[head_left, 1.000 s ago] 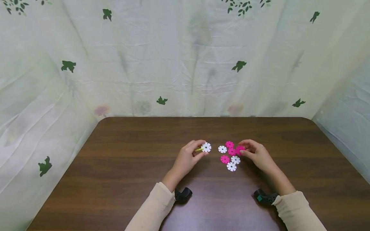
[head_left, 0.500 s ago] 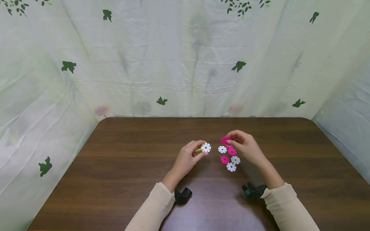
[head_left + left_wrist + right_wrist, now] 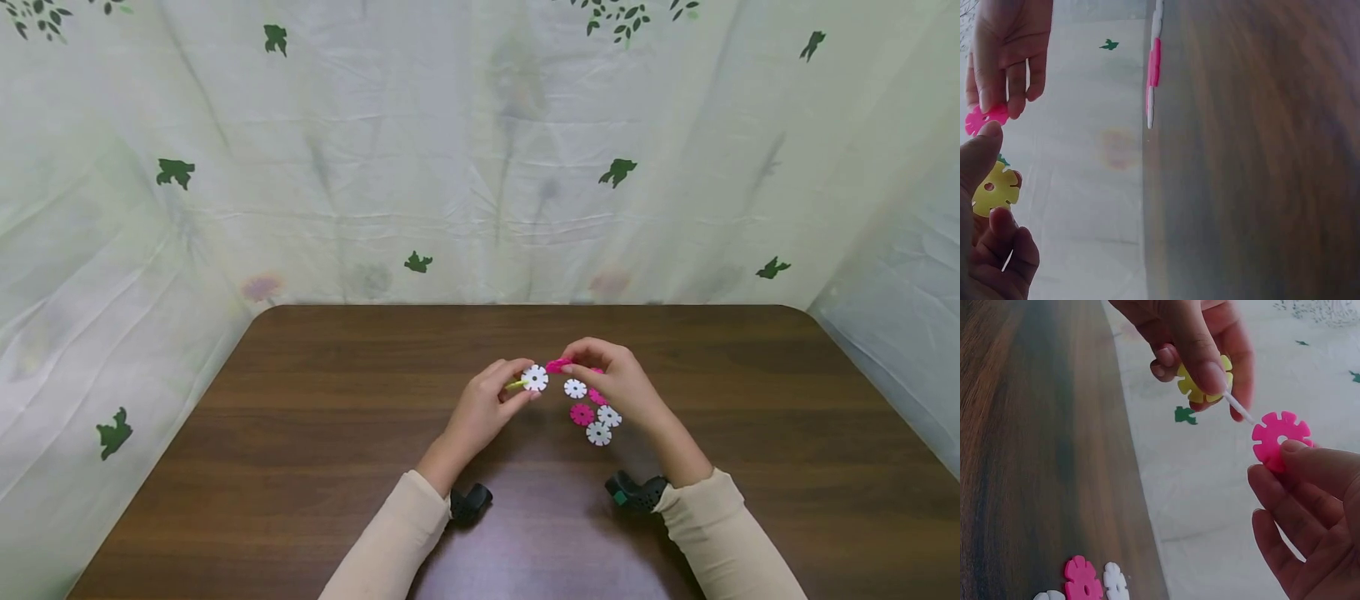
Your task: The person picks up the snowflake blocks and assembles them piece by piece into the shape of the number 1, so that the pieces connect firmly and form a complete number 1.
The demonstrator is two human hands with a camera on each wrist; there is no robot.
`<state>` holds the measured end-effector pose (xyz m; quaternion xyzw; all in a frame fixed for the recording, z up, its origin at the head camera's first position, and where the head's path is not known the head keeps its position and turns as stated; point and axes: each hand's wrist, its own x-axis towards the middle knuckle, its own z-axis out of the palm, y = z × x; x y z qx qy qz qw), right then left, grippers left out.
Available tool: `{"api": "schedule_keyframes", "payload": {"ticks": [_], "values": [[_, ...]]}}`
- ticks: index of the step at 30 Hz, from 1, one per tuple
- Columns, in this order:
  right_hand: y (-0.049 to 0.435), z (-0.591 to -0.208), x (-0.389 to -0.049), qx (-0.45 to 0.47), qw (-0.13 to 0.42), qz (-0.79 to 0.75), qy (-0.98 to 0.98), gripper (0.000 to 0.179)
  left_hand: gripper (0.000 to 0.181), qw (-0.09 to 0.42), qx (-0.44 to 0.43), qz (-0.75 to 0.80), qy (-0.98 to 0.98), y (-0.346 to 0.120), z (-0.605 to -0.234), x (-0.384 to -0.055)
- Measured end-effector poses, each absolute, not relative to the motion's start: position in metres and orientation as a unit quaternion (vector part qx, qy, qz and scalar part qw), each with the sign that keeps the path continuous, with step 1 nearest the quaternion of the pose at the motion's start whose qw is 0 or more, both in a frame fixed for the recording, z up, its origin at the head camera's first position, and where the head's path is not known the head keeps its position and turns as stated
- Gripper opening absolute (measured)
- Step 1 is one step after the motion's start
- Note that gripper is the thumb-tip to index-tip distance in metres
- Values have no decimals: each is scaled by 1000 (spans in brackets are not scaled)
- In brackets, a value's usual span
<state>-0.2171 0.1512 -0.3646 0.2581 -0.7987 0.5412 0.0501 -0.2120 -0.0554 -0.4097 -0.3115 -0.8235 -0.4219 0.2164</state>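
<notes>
In the head view my left hand [image 3: 480, 408] pinches a yellow notched disc [image 3: 1190, 386] that is joined to a white notched disc [image 3: 535, 371]. From the right wrist view the white one appears edge-on, standing out from the yellow. My right hand [image 3: 622, 383] holds a pink notched disc [image 3: 1270, 433] between thumb and fingers. Its notched rim is at the white disc's edge; I cannot tell whether they touch. A bit of green [image 3: 1002, 160] shows behind the yellow disc in the left wrist view.
Loose discs lie on the brown table [image 3: 337, 467] below the right hand: white ones [image 3: 598, 433] and pink ones [image 3: 582, 414], some partly hidden by that hand. A pale curtain [image 3: 450, 167] with green bird shapes hangs behind the table's far edge.
My right hand has lifted a pink disc from the right side of the loose discs and carried it left to the white disc. The left hand has stayed almost still.
</notes>
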Motion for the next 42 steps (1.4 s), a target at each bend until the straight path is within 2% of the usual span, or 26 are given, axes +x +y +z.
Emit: {"api": "schedule_keyframes", "payload": {"ticks": [9, 18, 24, 32, 42], "values": [[151, -368, -220, 270, 58, 552, -787, 10, 39, 233, -340, -384, -826, -61, -396, -213], [141, -343, -200, 282, 85, 568, -768, 11, 41, 240, -360, -337, -836, -67, -373, -206], [139, -335, -191, 282, 103, 567, -767, 12, 41, 219, -384, -315, -840, -68, -364, -201], [138, -332, -187, 302, 119, 559, -763, 13, 43, 131, -393, -363, -834, -65, -362, -192], [138, -331, -186, 343, 107, 559, -747, 12, 42, 123, -407, -364, -829, -64, -360, -189]]}}
